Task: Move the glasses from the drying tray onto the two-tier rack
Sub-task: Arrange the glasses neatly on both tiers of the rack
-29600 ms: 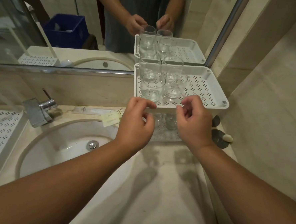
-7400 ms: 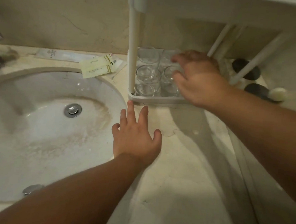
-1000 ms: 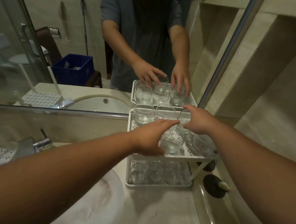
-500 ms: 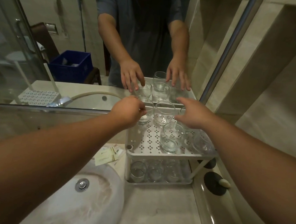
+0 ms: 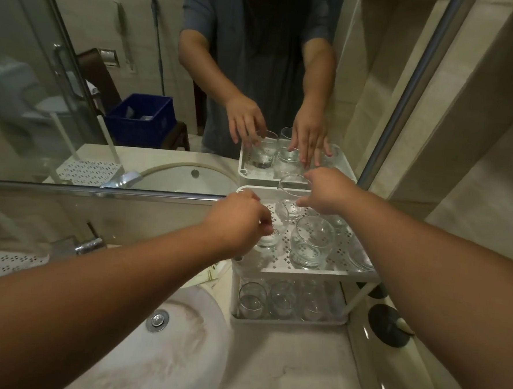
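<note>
Currently, the white perforated two-tier plastic rack [image 5: 319, 272] stands on the beige marble counter [image 5: 283, 367], right of the white oval sink basin [image 5: 161, 354] and against the wall mirror [image 5: 106, 80]. Clear round drinking glasses occupy both tiers: a row on the lower tier [image 5: 252, 296] and several on the upper tier, one at its front [image 5: 311, 241]. The left hand [image 5: 240, 223], fingers curled, grips a glass [image 5: 272, 228] at the upper tier's left side. The right hand [image 5: 327, 189] holds another glass [image 5: 292, 196] by its rim near the back.
</note>
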A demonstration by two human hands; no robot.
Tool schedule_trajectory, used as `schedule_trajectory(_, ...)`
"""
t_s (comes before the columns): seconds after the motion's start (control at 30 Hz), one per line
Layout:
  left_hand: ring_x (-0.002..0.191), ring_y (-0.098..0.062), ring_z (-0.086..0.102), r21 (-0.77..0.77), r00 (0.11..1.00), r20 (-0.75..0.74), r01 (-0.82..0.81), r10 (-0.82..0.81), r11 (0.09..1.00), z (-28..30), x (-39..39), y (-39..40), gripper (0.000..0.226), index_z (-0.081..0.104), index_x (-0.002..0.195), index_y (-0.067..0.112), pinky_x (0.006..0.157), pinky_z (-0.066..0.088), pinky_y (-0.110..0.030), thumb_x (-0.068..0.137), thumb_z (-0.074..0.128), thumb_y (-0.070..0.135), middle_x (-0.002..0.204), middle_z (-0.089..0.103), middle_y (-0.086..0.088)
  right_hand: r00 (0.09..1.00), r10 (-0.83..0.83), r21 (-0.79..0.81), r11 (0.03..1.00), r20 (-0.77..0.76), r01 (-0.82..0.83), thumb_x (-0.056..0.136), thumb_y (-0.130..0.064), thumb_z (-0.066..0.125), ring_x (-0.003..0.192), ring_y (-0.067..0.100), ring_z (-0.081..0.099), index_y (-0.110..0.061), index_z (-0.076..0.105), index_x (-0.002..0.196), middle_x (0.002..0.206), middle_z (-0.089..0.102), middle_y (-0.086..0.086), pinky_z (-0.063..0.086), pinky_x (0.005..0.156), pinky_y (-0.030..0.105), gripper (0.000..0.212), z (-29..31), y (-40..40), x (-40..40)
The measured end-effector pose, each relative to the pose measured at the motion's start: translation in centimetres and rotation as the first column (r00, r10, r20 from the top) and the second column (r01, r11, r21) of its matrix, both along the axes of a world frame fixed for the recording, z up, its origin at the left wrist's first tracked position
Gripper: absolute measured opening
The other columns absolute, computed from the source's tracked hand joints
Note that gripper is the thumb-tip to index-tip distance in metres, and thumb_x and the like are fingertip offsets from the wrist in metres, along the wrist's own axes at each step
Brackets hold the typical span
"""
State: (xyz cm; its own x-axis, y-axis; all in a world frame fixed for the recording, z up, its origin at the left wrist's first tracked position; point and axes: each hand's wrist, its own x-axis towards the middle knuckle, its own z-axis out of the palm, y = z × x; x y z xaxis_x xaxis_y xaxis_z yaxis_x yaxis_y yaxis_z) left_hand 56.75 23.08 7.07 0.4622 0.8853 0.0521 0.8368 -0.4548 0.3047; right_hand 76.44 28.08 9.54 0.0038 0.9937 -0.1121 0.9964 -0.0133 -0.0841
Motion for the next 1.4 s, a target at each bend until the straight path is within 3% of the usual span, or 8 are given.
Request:
schedule_trajectory(0.3,0.117,-0.022,0.053,-0.016,0.997,-0.063,0.054,-0.055,0.998,1.1,-1.0,-2.1,0.019,0.076,0.104,0.031,0.093,0.048,-0.040,0.093,0.064,0.041,0.123,0.059,0.000,0.999,-0.030,0.068,0.997,-0.028,0.032,0.078,-0.058,0.073,0.107,0.028,0.058,-0.010,0.059,0.124,0.117,0.063,0.008,0.050,0.091,0.043,0.068,-0.2,0.1,-2.7)
schedule_trajectory(0.63,0.125,-0.021,0.049,-0.086,0.986,-0.144,0.071,-0.082,0.994,1.8,-1.7,-3.0,0.022,0.073,0.110,0.030,0.097,0.046,-0.039,0.095,0.060,0.041,0.135,0.051,0.002,0.993,-0.009,0.112,0.993,-0.120,0.023,0.079,-0.061,0.069,0.124,0.029,0.052,-0.015,0.048,0.139,0.136,0.057,0.007,0.041,0.104,0.049,0.079,-1.3,0.4,-4.9)
schedule_trajectory(0.83,0.122,-0.018,0.052,-0.084,0.984,-0.147,0.091,-0.102,0.992,2.1,-1.9,-3.1,0.020,0.073,0.110,0.034,0.097,0.048,-0.039,0.094,0.063,0.041,0.141,0.051,0.006,0.968,0.038,0.052,0.998,-0.250,-0.025,0.085,-0.060,0.063,0.144,0.029,0.030,-0.027,0.023,0.153,0.156,0.035,0.003,0.019,0.115,0.061,0.086,-1.8,-0.1,-3.8)
schedule_trajectory(0.9,0.123,-0.016,0.053,-0.097,0.990,-0.110,0.083,-0.093,0.992,2.1,-2.0,-2.9,0.025,0.068,0.116,0.036,0.099,0.047,-0.039,0.092,0.064,0.042,0.139,0.054,0.007,0.966,0.005,0.093,0.995,-0.258,0.020,0.084,-0.059,0.063,0.145,0.030,0.028,-0.030,0.023,0.152,0.157,0.032,0.001,0.020,0.115,0.061,0.084,-1.4,-0.5,-2.3)
schedule_trajectory(1.0,0.123,-0.014,0.053,-0.109,0.999,0.029,0.035,-0.032,0.993,2.2,-2.0,-2.6,0.035,0.060,0.126,0.036,0.103,0.046,-0.038,0.091,0.064,0.041,0.138,0.055,0.007,0.986,-0.119,0.111,0.985,-0.118,0.132,0.083,-0.055,0.067,0.133,0.032,0.044,-0.026,0.035,0.146,0.148,0.045,0.005,0.041,0.104,0.051,0.076,-0.5,-1.1,1.0)
schedule_trajectory(1.1,0.123,-0.015,0.053,0.002,0.990,0.133,0.043,-0.043,0.999,2.4,-0.9,-2.8,0.036,0.059,0.127,0.035,0.103,0.047,-0.040,0.092,0.062,0.041,0.135,0.056,0.008,0.973,-0.227,-0.025,0.973,0.035,0.228,0.079,-0.057,0.065,0.127,0.030,0.049,-0.026,0.039,0.146,0.147,0.046,0.006,0.046,0.099,0.043,0.078,0.3,-1.8,3.7)
schedule_trajectory(1.27,0.138,-0.028,0.040,0.146,0.976,-0.150,0.179,-0.157,0.973,2.5,2.4,-4.0,0.041,0.055,0.131,0.038,0.114,0.026,-0.054,0.092,0.058,0.052,0.133,0.062,0.007,0.942,-0.291,-0.082,0.956,-0.167,0.281,0.078,-0.041,0.071,0.092,0.020,0.063,-0.026,0.042,0.145,0.136,0.053,0.005,0.052,0.066,0.028,0.074,-0.1,-2.3,4.5)
schedule_trajectory(1.4,0.141,-0.033,0.035,0.105,0.952,-0.272,0.171,-0.137,0.980,2.3,3.6,-4.2,0.040,0.057,0.129,0.033,0.115,0.019,-0.058,0.093,0.059,0.050,0.127,0.066,0.001,0.949,-0.247,-0.045,0.969,-0.196,0.243,0.078,-0.042,0.070,0.103,0.021,0.060,-0.026,0.043,0.144,0.139,0.052,0.005,0.043,0.068,0.027,0.073,-0.4,-1.7,3.8)
